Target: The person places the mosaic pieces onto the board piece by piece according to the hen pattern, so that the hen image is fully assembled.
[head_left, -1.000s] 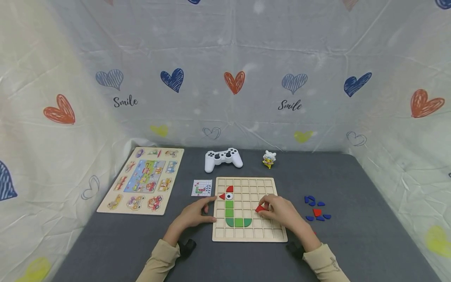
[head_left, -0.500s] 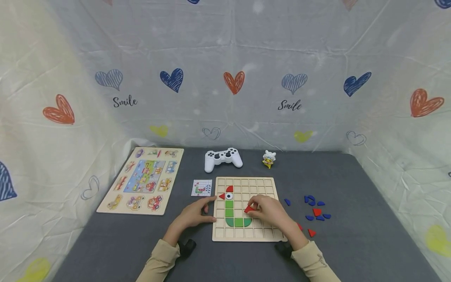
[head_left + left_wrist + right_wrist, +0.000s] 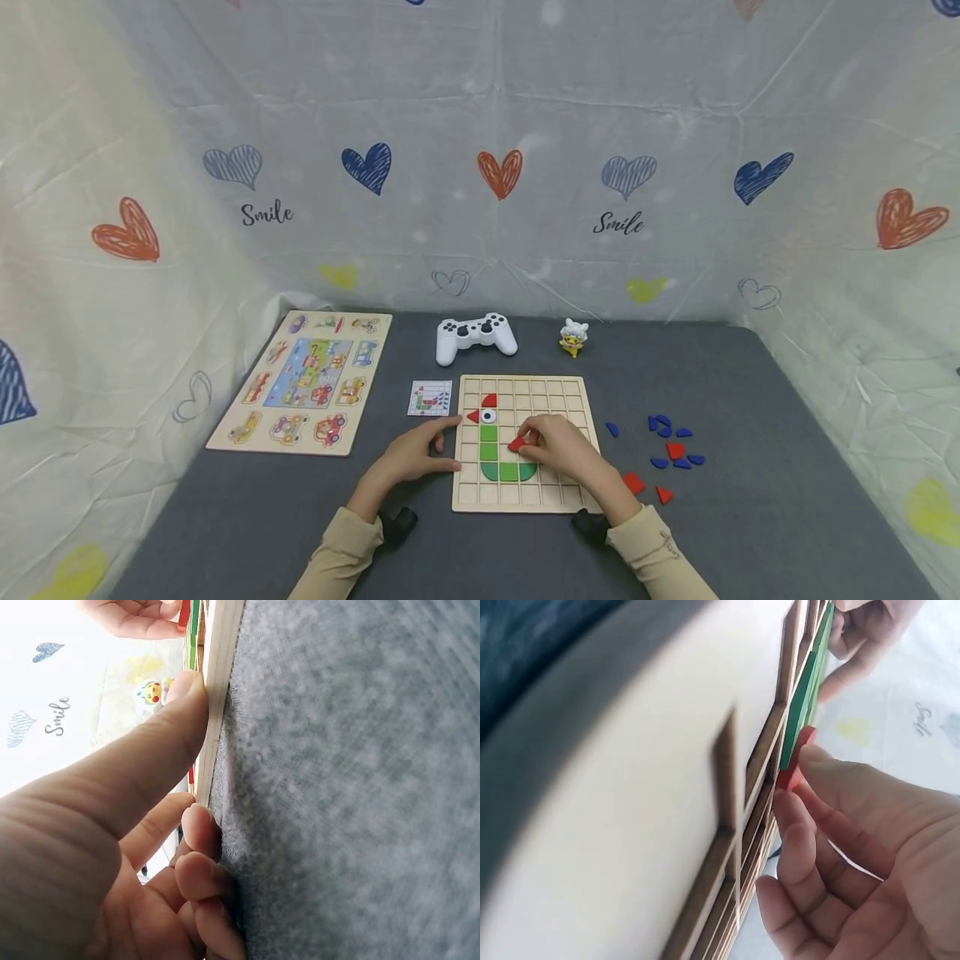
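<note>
A wooden grid board (image 3: 555, 497) lies in the middle of the table. My right hand (image 3: 561, 446) pinches a small red tile (image 3: 515, 445) between thumb and fingertips, close over the cells right of the green column. In the right wrist view this tile is tilted beside a dark green piece (image 3: 799, 705). Along the board's left edge, my left hand (image 3: 412, 454) rests its thumb and index fingertip. Set in the grid are green squares (image 3: 488, 434), a white eye tile (image 3: 488, 416), a red triangle (image 3: 472, 417), a red rounded piece (image 3: 490, 402) and dark green rounded corners (image 3: 528, 472).
Right of the board lie several blue rounded pieces (image 3: 697, 460), a red tile (image 3: 676, 451), another red tile (image 3: 633, 482) and a red triangle (image 3: 664, 495). Behind are a pattern card (image 3: 430, 398), a white game controller (image 3: 477, 335) and a figurine (image 3: 573, 337). A vehicle puzzle (image 3: 343, 442) lies left.
My right hand has moved left across the board with the red tile, up to the cells beside the green column. Loose pieces its arm covered now show. My left hand has stayed put.
</note>
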Demonstrator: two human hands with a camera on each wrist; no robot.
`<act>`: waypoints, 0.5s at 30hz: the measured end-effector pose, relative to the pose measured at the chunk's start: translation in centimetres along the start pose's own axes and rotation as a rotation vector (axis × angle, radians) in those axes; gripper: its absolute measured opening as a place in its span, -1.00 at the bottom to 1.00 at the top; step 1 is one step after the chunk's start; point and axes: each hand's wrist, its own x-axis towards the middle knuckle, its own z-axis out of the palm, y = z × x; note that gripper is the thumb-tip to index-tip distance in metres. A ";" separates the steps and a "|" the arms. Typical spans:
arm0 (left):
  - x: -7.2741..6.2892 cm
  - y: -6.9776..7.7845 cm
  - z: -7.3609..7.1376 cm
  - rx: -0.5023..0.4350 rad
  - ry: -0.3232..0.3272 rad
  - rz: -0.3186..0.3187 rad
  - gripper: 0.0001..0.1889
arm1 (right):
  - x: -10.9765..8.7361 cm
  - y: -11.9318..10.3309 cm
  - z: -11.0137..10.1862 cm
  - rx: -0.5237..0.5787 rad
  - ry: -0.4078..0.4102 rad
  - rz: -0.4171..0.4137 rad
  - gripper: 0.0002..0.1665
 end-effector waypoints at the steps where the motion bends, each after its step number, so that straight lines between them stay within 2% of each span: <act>1: 0.0 0.0 0.0 0.001 0.000 -0.002 -0.26 | 0.0 0.0 0.0 0.013 -0.005 -0.005 -0.79; 9: -0.2 0.2 -0.1 0.003 -0.004 0.010 -0.26 | 0.0 -0.2 0.1 0.045 -0.033 -0.062 -0.78; 15: -0.2 0.2 -0.1 0.006 -0.005 0.015 -0.27 | 0.0 -0.3 0.3 0.047 -0.024 -0.048 -0.83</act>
